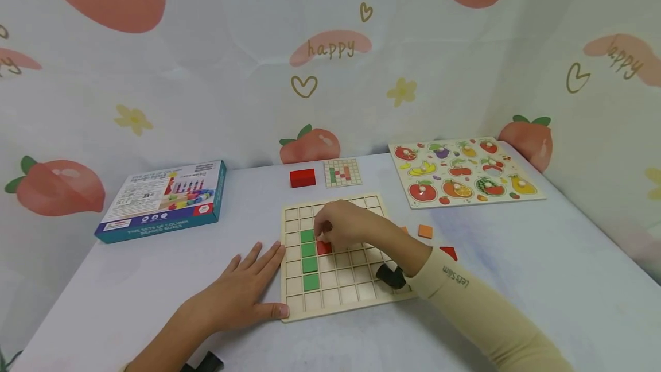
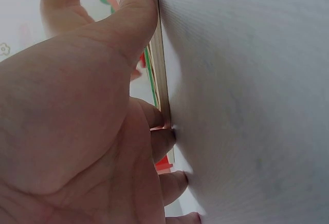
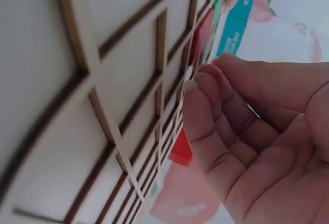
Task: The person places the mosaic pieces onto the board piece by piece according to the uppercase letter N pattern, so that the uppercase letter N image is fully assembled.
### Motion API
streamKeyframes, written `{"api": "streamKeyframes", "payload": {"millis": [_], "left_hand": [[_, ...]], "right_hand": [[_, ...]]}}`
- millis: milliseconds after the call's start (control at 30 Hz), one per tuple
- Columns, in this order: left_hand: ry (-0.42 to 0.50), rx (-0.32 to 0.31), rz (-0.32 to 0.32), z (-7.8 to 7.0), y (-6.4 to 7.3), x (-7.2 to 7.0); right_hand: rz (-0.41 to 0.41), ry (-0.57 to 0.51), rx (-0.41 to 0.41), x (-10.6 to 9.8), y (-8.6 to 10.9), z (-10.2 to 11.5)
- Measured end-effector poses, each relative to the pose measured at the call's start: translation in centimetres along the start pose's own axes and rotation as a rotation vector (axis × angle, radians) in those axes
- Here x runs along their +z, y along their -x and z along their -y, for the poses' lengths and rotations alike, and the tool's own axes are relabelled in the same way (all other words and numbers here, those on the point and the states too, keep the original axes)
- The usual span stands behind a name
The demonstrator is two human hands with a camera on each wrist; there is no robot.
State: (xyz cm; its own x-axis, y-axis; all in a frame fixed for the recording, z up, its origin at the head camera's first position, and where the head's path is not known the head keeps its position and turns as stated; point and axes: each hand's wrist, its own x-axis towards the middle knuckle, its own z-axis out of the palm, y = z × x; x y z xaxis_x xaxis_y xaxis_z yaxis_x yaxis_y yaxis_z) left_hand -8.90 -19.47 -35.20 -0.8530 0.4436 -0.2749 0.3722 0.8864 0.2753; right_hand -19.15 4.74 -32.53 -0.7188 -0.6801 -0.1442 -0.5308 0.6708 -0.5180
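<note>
Tiling so far: four green tiles [image 1: 310, 264] in one column of the grid board [image 1: 351, 294], a red tile [image 1: 324, 248] beside them.
Right grip [image 1: 342, 225]: fingertips bunched at the red tile; cannot tell whether they pinch anything.
Left grip [image 1: 242, 289]: spread, touching the board's edge.
Seemingly remaining: orange tile [image 1: 426, 231] and red piece [image 1: 448, 253] on the worktop [image 1: 335, 349].
Pattern card [image 1: 356, 179]: behind, showing more coloured squares.

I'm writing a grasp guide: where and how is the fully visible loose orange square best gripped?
Probably pinch two opposite edges of the orange square, from above and its right: it lies flat on the table, its edges low, and the right forearm crosses to its left.
</note>
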Motion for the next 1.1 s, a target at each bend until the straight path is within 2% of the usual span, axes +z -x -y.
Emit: {"api": "streamKeyframes", "payload": {"millis": [167,333,433,500,667,767,867,1100], "left_hand": [[-0.005,-0.005,0.004,-0.1,0.0,0.0],[-0.010,0.000,0.004,-0.1,-0.1,0.0],[-0.014,-0.004,0.005,-0.1,-0.2,0.1],[-0.018,-0.011,0.007,-0.1,-0.2,0.1],[-0.017,-0.010,0.008,-0.1,-0.1,0.1],[-0.015,-0.004,0.007,-0.1,-0.1,0.1],[-0.016,-0.002,0.005,-0.2,-0.1,0.0],[-0.012,-0.006,0.011,-0.2,-0.1,0.1]], "right_hand": [[-0.037,-0.010,-0.018,-1.2,1.3,-0.4],[-0.069,-0.050,-0.014,-2.7,4.4,-2.7],[-0.086,-0.076,0.050,-3.4,6.9,-4.6],[-0.096,-0.074,0.121,-3.8,8.6,-5.7],[-0.084,-0.028,0.238,-4.0,12.7,-7.2],[-0.050,-0.020,0.227,-3.6,14.7,-7.7],[-0.016,-0.037,0.178,-2.9,15.9,-7.9],[0.010,-0.092,0.120,-1.3,16.1,-8.0]]}}
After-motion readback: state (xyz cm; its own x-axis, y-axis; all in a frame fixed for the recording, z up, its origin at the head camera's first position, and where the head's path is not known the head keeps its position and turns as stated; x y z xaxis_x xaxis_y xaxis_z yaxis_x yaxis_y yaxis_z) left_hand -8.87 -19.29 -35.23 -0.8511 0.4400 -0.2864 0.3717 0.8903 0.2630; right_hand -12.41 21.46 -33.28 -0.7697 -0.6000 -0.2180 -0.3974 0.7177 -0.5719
